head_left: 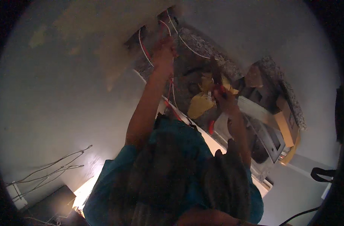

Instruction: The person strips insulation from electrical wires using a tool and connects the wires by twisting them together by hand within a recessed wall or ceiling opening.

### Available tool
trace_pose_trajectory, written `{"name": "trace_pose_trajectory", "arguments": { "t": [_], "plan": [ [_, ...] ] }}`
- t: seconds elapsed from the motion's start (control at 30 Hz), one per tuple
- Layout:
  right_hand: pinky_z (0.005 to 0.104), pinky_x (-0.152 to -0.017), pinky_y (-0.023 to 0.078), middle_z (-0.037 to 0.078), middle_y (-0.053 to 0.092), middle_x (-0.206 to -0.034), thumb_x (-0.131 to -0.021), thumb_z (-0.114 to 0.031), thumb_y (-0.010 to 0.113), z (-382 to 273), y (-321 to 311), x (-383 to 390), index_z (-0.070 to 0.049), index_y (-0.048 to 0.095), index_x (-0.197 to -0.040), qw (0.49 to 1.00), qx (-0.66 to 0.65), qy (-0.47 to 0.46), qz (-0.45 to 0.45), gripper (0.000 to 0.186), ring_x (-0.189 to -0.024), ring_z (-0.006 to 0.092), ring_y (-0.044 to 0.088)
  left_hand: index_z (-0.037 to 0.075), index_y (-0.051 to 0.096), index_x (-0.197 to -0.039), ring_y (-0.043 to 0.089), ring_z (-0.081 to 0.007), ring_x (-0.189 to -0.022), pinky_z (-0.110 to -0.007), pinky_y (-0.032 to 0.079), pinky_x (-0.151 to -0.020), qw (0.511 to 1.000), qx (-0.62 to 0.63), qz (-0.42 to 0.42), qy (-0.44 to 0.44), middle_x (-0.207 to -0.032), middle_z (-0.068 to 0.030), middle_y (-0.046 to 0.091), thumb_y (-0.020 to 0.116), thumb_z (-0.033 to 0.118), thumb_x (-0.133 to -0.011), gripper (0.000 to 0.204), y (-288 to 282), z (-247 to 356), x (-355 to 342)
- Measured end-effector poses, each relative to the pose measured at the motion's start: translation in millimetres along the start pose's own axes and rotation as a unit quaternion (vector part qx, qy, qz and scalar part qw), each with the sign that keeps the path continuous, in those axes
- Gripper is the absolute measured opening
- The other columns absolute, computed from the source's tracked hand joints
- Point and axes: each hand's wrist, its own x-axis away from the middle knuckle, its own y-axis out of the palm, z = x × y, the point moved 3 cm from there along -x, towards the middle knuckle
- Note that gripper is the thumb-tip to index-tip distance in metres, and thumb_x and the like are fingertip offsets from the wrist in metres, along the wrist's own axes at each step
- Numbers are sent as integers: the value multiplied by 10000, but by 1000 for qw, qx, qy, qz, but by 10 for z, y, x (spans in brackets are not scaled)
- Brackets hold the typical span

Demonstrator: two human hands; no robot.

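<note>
My left hand (165, 49) reaches up to the wall beside two dark square openings. Its fingers are closed round red and white electrical wires, which hang down past my wrist. One white wire (189, 47) loops out of the upper opening (167, 14) and runs right, ending close to the tool in my other hand. My right hand (225, 101), over the counter, is wrapped round a red-handled tool (217, 77) with a dark upper end. It looks like pliers, though dim light hides the jaws. Crumpled yellow paper (202, 105) lies beside that hand.
A speckled stone ledge (206, 43) runs along the wall. On the right sit a cardboard box (286, 122) and a grey metal frame (268, 141). Loose wires (55, 171) stick out of the wall at lower left, near a bright light (89, 192).
</note>
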Motion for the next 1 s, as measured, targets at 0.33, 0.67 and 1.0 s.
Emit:
{"name": "trace_pose_trajectory", "arguments": {
  "t": [0.33, 0.67, 1.0],
  "plan": [
    [342, -794, 489, 67, 689, -915, -972, -310, 547, -945, 39, -1066, -65, 581, -1216, 975, 172, -103, -91, 348, -825, 183, 643, 92, 559, -987, 445, -79, -589, -236, 355, -504, 999, 36, -29, -17, -717, 21, 492, 556, 175, -911, 113, -17, 5, -47],
    [348, -792, 485, 81, 690, -942, -966, -333, 553, -1028, -181, -1466, -63, 594, -1147, 920, 325, -211, -51, 328, -858, 198, 640, 88, 571, -998, 463, -65, -583, -219, 354, -501, 999, 29, -8, -14, -701, 29, 507, 613, 153, -899, 125, 25, 16, -22],
    [412, -835, 482, 156, 672, -1021, -942, -239, 569, -1508, -172, -1452, -90, 591, -1191, 885, 383, -241, -113, 291, -939, 318, 641, 97, 579, -982, 473, -71, -583, -233, 363, -490, 998, 58, -6, -6, -708, 19, 537, 642, 183, -901, 134, -45, -27, -19]
  ]
}}
